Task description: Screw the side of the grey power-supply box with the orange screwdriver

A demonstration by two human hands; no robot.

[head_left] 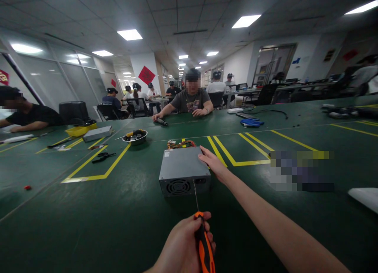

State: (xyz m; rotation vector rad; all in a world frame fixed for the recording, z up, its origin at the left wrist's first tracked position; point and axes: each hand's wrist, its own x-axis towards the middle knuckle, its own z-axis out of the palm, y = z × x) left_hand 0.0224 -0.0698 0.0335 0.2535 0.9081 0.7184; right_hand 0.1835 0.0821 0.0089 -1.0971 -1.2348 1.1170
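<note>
A grey metal computer power supply point(184, 162) lies on the green table, its fan grille and power socket towards me. My right hand point(214, 162) holds it at the right side, thumb and fingers over the top edge; some fingers are hidden. Below it, my left hand point(189, 239) is closed round the orange and black handle of a screwdriver point(204, 245). The screwdriver's thin shaft points up at the rear face, its tip near the socket; whether it touches a screw is too small to tell. A bundle of coloured cables point(181, 144) comes out behind the case.
A metal bowl of tools point(135, 141) stands back left, near black pliers point(103, 158), a yellow tray point(80, 129) and a grey metal box point(98, 133). Blue gloves point(251, 122) lie back right. A person point(191, 99) sits opposite, one hand by a black tool point(162, 122).
</note>
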